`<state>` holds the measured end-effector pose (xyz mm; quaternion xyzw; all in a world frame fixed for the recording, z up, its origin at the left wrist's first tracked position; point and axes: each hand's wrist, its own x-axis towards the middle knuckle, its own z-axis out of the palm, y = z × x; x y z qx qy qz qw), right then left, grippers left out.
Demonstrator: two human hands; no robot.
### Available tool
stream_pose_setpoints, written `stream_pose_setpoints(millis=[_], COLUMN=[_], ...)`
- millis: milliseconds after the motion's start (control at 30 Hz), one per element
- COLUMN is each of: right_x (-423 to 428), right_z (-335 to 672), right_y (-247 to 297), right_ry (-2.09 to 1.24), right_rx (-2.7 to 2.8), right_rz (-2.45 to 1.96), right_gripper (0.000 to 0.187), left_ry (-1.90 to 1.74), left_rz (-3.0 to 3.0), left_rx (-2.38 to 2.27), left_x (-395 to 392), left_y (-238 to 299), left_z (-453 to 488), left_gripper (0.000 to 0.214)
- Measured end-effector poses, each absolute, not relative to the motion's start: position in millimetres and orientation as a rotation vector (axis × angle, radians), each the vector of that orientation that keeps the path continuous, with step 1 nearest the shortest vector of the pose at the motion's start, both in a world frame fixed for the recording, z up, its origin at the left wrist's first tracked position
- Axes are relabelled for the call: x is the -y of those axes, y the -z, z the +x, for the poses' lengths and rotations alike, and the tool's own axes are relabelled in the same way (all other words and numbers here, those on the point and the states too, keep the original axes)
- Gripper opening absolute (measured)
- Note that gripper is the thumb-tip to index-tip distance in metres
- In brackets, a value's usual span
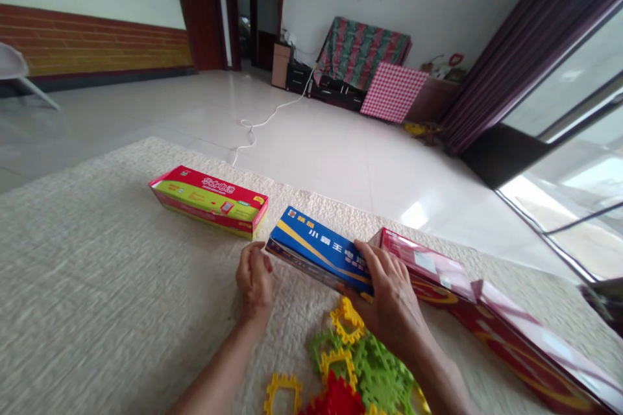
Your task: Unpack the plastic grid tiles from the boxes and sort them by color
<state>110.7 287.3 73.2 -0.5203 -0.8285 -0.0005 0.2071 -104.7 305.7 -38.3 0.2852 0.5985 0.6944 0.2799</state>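
Observation:
A long blue cardboard box with a yellow stripe and white characters is tilted in front of me. My right hand grips its right end, fingers over the top and thumb along the near lower edge. At the box's left end is my left hand, its fingers curled in close to the corner. Whatever lies between those fingers is hidden. Below the box is a pile of notched plastic pieces: yellow frames, green pieces and a red piece.
A red and green box lies on the pale textured cover to the left. Two red boxes stretch along the right. Beyond the cover, a white cable crosses the tiled floor towards a cloth-draped cabinet.

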Motion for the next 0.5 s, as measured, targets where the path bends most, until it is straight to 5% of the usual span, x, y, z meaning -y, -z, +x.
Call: stream_pose_setpoints(millis=[500], right_x=[-283], right_z=[120], right_y=[-61], right_ry=[-0.084], right_rx=[2.403], right_rz=[-1.439], right_gripper=[0.06], left_ry=[-1.676], left_rz=[0.986], left_rx=[-1.818], left_x=[-281], left_y=[28], left_z=[-125], left_gripper=[0.03])
